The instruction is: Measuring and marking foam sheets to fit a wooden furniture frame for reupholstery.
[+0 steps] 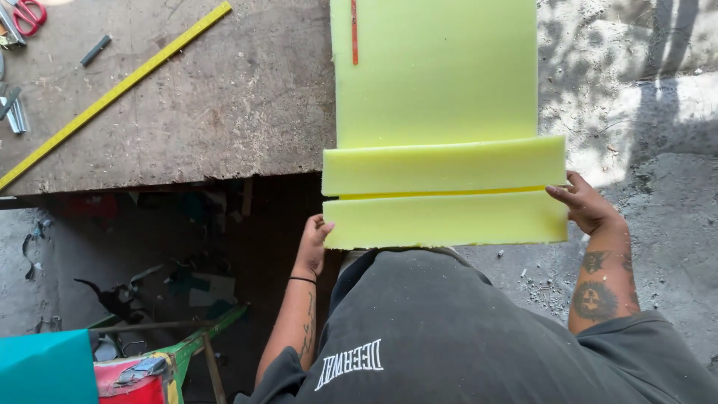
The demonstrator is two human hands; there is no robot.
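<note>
Foam [441, 112] lies half on the counter [224, 112], near end folded or stacked into two thick layers overhanging the edge toward me. Long axis of that near end runs left-right, squarely between both hands. Left hand [313, 243] cups the lower layer's left end, fingers curled on the foam. Right hand [587, 206] is spread flat against the right end. Both touch it, equally near. Yellow ruler [112, 93] lies well off left.
</note>
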